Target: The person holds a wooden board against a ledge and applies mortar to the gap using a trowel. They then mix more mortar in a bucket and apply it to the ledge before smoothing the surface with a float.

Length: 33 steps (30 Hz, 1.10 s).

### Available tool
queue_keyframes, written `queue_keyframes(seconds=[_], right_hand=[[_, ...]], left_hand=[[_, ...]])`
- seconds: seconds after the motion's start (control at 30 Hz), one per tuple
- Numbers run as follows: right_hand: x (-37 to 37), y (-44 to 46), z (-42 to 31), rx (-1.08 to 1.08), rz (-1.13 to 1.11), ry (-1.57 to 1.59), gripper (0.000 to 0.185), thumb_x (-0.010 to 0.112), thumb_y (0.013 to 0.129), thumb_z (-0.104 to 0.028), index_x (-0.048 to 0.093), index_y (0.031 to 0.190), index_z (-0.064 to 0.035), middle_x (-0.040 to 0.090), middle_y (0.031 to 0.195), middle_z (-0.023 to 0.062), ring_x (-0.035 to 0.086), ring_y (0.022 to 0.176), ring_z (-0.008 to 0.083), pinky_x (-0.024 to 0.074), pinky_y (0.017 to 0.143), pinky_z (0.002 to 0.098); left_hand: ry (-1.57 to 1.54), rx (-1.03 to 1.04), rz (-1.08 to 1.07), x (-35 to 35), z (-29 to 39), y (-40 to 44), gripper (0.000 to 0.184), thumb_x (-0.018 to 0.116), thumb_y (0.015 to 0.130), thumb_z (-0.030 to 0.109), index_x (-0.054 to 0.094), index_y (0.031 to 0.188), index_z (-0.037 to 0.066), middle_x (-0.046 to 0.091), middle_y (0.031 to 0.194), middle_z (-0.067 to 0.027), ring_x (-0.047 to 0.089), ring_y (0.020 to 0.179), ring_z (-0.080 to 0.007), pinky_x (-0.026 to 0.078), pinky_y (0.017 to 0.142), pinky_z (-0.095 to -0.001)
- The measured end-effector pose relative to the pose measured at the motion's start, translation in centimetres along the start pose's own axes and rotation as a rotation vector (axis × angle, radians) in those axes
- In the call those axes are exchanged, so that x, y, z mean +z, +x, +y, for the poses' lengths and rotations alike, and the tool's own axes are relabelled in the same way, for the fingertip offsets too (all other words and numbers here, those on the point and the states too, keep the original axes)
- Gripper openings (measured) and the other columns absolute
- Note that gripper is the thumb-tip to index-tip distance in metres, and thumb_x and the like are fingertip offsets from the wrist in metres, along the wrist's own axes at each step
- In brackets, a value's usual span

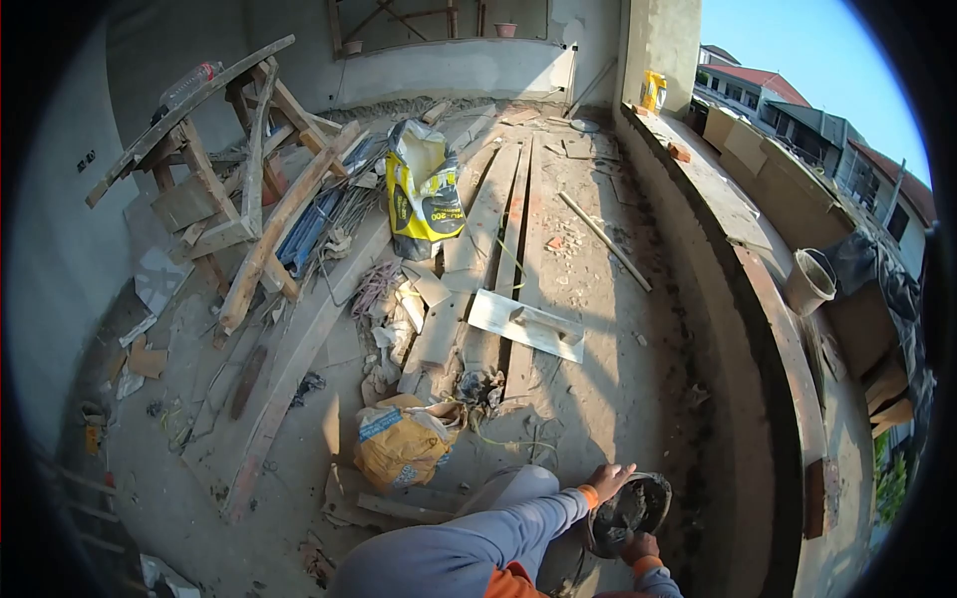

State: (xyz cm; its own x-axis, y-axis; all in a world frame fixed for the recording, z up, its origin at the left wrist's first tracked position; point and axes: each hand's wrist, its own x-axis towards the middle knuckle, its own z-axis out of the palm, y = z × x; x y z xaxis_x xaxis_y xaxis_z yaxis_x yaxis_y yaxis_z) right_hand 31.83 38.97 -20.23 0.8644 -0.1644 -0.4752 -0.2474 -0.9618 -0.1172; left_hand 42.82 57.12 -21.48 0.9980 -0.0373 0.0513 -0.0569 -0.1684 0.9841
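At the lower right, a bucket (pixel 667 490) stands close to my bent leg, holding wet dark grey mortar (pixel 632 506). My left hand (pixel 608 482) is closed on its rim at the upper left side. Over the near edge of the bucket, my right hand (pixel 640 548) makes a fist around something that reaches toward the mortar; its shape is not clear. A pale plastering float (pixel 488 313) with a handle on top lies across the planks ahead of me. Left of my knee sits a crumpled brown and blue sack (pixel 404 444).
Long planks (pixel 521 254) run along the floor, with a yellow and black bag (pixel 424 199) beside them. A wooden trestle (pixel 261 159) stands at left. Along the right runs a low wall (pixel 743 289), with a white pail (pixel 808 283) beyond its inner edge. A stick (pixel 605 242) lies nearby.
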Motion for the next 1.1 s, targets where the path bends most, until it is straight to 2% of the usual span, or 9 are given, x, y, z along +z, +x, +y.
queue_keyframes(seconds=[0.3, 0.37, 0.5, 0.57, 0.67, 0.77, 0.87, 0.97, 1.1], right_hand=[[-5.7, -3.4, 2.3, -0.215, 0.076, -0.25, 0.033, 0.057, 0.08, -0.04, 0.069, 0.081, -0.0098, 0.068, 0.081, 0.0167, 0.065, 0.081, 0.0349, 0.0521, 0.072, 0.0454], [-5.7, -3.3, 3.0, -0.114, 0.325, -0.142, 0.031, 0.056, 0.082, -0.037, 0.068, 0.077, -0.0097, 0.067, 0.078, 0.0157, 0.066, 0.078, 0.0336, 0.0517, 0.068, 0.0459], [2.4, 2.9, 8.9, -0.13, 0.439, -0.294, 0.027, 0.056, 0.083, -0.033, 0.068, 0.081, -0.0103, 0.069, 0.091, 0.0139, 0.066, 0.085, 0.0287, 0.0516, 0.068, 0.044], [-0.2, -0.2, 2.5, 0.091, 0.089, -0.15, 0.031, 0.056, 0.085, -0.035, 0.069, 0.09, -0.0073, 0.068, 0.099, 0.0125, 0.065, 0.094, 0.0268, 0.0524, 0.078, 0.041], [0.4, -0.7, 1.2, 0.076, 0.086, -0.063, 0.037, 0.057, 0.084, -0.04, 0.07, 0.088, -0.0056, 0.07, 0.089, 0.0131, 0.069, 0.084, 0.0251, 0.0544, 0.075, 0.0379], [0.5, -0.5, 1.0, -0.142, -0.275, 0.116, 0.045, 0.062, 0.078, -0.045, 0.069, 0.077, -0.0003, 0.064, 0.057, 0.0133, 0.066, 0.052, 0.0231, 0.0551, 0.055, 0.0328], [-0.7, -2.1, 0.5, -0.084, -0.318, 0.143, 0.041, 0.06, 0.078, -0.042, 0.07, 0.086, -0.0033, 0.068, 0.071, 0.0143, 0.069, 0.068, 0.0253, 0.0557, 0.065, 0.0367], [-4.2, -3.9, -0.2, -0.099, -0.09, -0.23, 0.036, 0.055, 0.082, -0.04, 0.067, 0.101, -0.0112, 0.068, 0.096, 0.015, 0.062, 0.099, 0.0323, 0.0505, 0.082, 0.0435], [-4.9, -3.8, 2.4, -0.006, 0.279, -0.199, 0.028, 0.056, 0.084, -0.034, 0.067, 0.086, -0.0088, 0.069, 0.087, 0.0129, 0.066, 0.082, 0.034, 0.0517, 0.07, 0.0434]], left_hand=[[0.021, -0.114, 0.0, 0.4, -1.0, 1.1, 0.067, 0.045, 0.091, 0.058, 0.052, 0.068, -0.005, 0.043, 0.059, -0.0227, 0.037, 0.054, -0.0248, 0.04, 0.055, -0.042], [0.068, -0.073, 0.024, 0.6, -1.0, 1.2, 0.071, 0.044, 0.089, 0.061, 0.054, 0.07, -0.006, 0.052, 0.066, -0.0296, 0.057, 0.066, -0.0447, 0.042, 0.058, -0.045], [0.125, -0.117, -0.145, -0.3, 0.7, 0.6, 0.067, 0.045, 0.09, 0.058, 0.059, 0.078, -0.006, 0.059, 0.073, -0.0279, 0.063, 0.074, -0.0405, 0.046, 0.062, -0.043], [0.112, -0.063, -0.134, -0.2, 0.9, 0.0, 0.067, 0.046, 0.09, 0.058, 0.059, 0.079, -0.006, 0.059, 0.073, -0.0268, 0.063, 0.072, -0.0381, 0.046, 0.062, -0.0422], [0.058, -0.031, -0.11, -0.7, 1.2, -0.1, 0.066, 0.047, 0.09, 0.058, 0.06, 0.08, -0.006, 0.06, 0.071, -0.0248, 0.062, 0.068, -0.0335, 0.045, 0.062, -0.0408], [0.043, -0.12, -0.152, 0.3, 0.7, 0.1, 0.065, 0.048, 0.09, 0.057, 0.059, 0.077, -0.005, 0.06, 0.068, -0.0219, 0.058, 0.062, -0.0289, 0.043, 0.06, -0.0401], [-0.053, -0.084, -0.145, -0.6, 1.6, 0.2, 0.063, 0.049, 0.091, 0.054, 0.057, 0.074, -0.006, 0.05, 0.058, -0.0209, 0.047, 0.054, -0.0191, 0.041, 0.054, -0.0391], [0.034, -0.09, -0.077, 0.7, 0.2, 0.6, 0.063, 0.047, 0.091, 0.056, 0.059, 0.072, -0.004, 0.058, 0.066, -0.0247, 0.059, 0.062, -0.0392, 0.042, 0.056, -0.0437], [0.057, -0.047, -0.013, 1.0, -0.2, 0.6, 0.065, 0.045, 0.091, 0.057, 0.06, 0.074, -0.004, 0.058, 0.069, -0.0268, 0.061, 0.071, -0.0432, 0.044, 0.057, -0.0447]])
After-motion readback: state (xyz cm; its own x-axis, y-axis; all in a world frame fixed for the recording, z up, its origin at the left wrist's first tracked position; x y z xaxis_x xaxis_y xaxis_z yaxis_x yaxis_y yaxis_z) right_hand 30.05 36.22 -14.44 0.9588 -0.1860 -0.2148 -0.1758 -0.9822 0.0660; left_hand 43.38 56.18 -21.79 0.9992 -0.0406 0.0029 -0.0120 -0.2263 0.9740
